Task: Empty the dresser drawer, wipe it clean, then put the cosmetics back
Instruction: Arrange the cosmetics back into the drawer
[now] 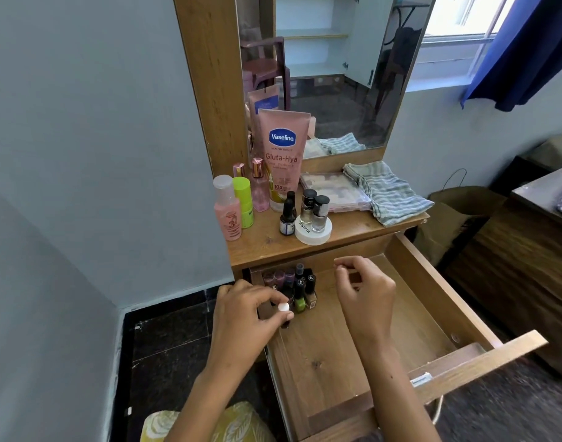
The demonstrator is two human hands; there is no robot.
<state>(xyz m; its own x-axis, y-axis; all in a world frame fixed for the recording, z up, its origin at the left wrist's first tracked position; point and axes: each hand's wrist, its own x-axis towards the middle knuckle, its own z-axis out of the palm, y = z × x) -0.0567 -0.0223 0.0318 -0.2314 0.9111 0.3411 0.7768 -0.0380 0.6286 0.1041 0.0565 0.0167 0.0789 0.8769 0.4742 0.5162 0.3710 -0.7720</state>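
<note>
Left hand pinching a white-capped bottle beside nail polishes in the open drawer's back-left corner; right hand above drawer, fingers loosely curled, grasping nothing visible.

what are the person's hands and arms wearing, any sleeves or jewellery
Both arms are bare to the frame's lower edge, with no sleeves in view. The left hand and right hand wear no gloves, and no rings, bracelets or watch show.

Left of the pink Vaseline tube stand a pink bottle and a lime-green bottle. Right of the tube lies a grey-and-white striped cloth. Below it, in the brown wooden drawer, stands a green polish bottle.
</note>
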